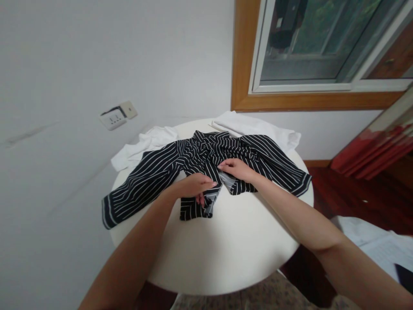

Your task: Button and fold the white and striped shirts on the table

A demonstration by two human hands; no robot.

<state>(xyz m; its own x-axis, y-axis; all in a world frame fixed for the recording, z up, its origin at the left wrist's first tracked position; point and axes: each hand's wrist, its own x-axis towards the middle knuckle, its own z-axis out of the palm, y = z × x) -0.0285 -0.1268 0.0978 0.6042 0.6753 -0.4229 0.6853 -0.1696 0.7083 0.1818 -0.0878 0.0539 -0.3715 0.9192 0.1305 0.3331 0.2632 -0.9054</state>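
A black shirt with white stripes (148, 176) lies on a round white table (226, 245), its sleeves spread out to both sides. Its body is bunched up in the middle, and the two front edges part near the bottom, showing a greyish inner side. My left hand (195, 186) is closed on the left front edge, thumb on top and fingertips partly hidden by the cloth. A little farther up and to the right, my right hand (237, 168) pinches the right front edge between thumb and fingers.
Behind the shirt lie a crumpled white cloth (142, 144) at the left and a folded white garment (254, 127) at the right. The table touches a wall with a socket (112, 119). A wood-framed window (245, 102) and red curtain (371, 150) are to the right.
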